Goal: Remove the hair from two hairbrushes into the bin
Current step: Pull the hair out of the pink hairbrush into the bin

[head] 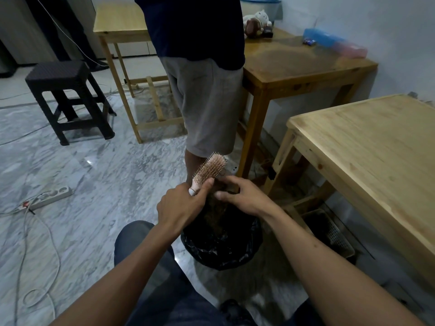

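Both forearms reach forward over the knees, meeting above the bin (222, 251) — a black-lined one on the marble floor. The left hand (181, 205) is curled round the handle of the pink hairbrush (209, 171), thumb stretched up along its neck, so the bristled head tilts up and away past the knuckles. The right hand (240, 195) hovers just beside it, fingers bent and pinching a dark clump of hair (217, 205) — the clump hangs below the fingertips, over the bin's mouth.
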The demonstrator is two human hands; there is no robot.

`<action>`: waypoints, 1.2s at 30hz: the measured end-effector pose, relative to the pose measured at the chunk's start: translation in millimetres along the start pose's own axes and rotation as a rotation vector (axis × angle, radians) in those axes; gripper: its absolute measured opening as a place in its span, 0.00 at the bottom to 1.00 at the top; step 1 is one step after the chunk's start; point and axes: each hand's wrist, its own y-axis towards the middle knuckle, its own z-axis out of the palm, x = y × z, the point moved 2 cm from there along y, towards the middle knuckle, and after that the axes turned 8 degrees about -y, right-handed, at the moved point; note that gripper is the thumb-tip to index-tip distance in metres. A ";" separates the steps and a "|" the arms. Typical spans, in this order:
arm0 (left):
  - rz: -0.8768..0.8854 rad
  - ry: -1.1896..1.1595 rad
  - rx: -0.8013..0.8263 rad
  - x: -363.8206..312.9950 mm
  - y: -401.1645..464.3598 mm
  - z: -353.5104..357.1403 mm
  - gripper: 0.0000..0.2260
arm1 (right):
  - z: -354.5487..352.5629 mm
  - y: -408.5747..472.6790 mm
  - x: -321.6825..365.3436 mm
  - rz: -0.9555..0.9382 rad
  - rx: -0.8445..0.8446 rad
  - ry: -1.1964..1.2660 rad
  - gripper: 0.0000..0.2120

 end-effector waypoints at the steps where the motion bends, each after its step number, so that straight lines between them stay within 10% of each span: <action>1: -0.008 -0.032 0.012 -2.2 0.3 -0.7 0.33 | 0.9 -0.8 0.8 -0.004 -0.054 0.048 0.21; 13: -0.089 -0.191 0.123 0.8 11.5 -17.9 0.25 | -3.1 -9.4 -39.3 0.327 -0.135 -0.001 0.10; 19: -0.035 -0.153 0.311 -2.5 1.4 -4.3 0.16 | 0.2 -3.7 -4.7 0.062 0.111 0.089 0.37; 26: -0.039 -0.206 0.327 -11.4 1.2 -11.0 0.05 | 7.7 1.2 -2.9 0.091 -0.157 0.000 0.08; 36: -0.054 -0.306 0.307 -14.6 -3.7 -18.3 0.05 | -4.9 -8.7 -28.3 0.271 -0.068 -0.022 0.16</action>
